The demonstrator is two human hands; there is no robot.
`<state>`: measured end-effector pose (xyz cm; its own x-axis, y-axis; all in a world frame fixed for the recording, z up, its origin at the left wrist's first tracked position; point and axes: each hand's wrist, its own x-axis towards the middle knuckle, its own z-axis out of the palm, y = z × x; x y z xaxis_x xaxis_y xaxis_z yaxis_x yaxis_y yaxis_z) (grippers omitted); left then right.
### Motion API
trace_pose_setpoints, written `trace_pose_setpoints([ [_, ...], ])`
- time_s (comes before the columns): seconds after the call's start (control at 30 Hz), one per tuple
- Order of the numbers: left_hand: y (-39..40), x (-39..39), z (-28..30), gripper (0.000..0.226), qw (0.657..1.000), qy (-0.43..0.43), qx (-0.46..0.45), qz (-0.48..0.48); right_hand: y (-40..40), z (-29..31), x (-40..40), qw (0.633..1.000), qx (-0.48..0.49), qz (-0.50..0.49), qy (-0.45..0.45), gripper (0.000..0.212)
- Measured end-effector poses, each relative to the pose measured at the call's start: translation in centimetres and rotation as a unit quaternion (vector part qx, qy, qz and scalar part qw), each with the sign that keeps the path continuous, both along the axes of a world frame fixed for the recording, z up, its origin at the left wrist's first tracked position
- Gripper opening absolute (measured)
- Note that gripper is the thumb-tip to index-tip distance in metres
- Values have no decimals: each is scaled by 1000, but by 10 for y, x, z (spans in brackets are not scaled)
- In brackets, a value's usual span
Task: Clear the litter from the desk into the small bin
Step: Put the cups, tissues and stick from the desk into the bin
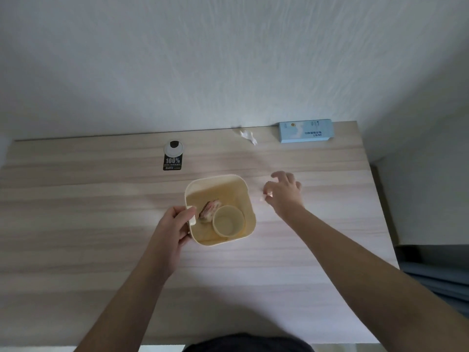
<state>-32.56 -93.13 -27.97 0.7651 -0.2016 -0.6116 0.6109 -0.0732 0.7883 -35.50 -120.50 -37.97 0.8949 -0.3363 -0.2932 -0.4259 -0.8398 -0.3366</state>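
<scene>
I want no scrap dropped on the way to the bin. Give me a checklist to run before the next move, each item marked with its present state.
1. Left hand steadies the small bin by its near-left rim: ok.
2. Bin mouth open, with room beside the paper cup and crumpled wrapper inside: ok.
3. Right hand has hold of the small white scrap: cannot tell; fingertips are at it, the grip is blurred.
4. Path from scrap to bin free of things: ok.
5. Desk cleared of litter: not ok; a white scrap by the wall and a black hang tag remain.
</scene>
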Motion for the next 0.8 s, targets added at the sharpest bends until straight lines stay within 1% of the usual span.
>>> trace_pose_setpoints([
  [0.07,-6,3,-3,27,1000,-2,3,-5,-10,-5,-7,997,2,-33,73,10],
  [0.1,-9,4,-4,28,1000,-5,6,-9,-13,-9,-10,995,13,-47,92,10],
  [0.13,-11,5,-5,28,1000,-8,8,-14,-16,-13,-11,993,38,-66,91,11],
  [0.2,-15,8,-5,27,1000,-12,9,-18,-18,-17,-9,989,88,-94,75,13],
  [0.3,-18,13,-3,26,1000,-18,3,-14,-18,-17,4,994,77,-55,50,10],
  [0.37,-18,19,-2,26,1000,-22,0,-7,-18,-13,20,996,78,-45,24,14],
  [0.43,-17,25,1,24,1000,-28,1,-2,-19,-8,40,996,82,-27,-12,19],
  [0.53,-15,33,5,23,999,-41,3,12,-20,5,75,991,106,-13,-76,20],
  [0.6,-12,36,6,23,999,-44,4,19,-19,11,97,989,104,1,-101,20],
  [0.7,-8,37,6,22,999,-42,-3,32,-17,17,124,987,96,5,-125,21],
  [0.8,-2,36,4,22,998,-38,-8,48,-17,15,145,988,98,-8,-119,22],
])
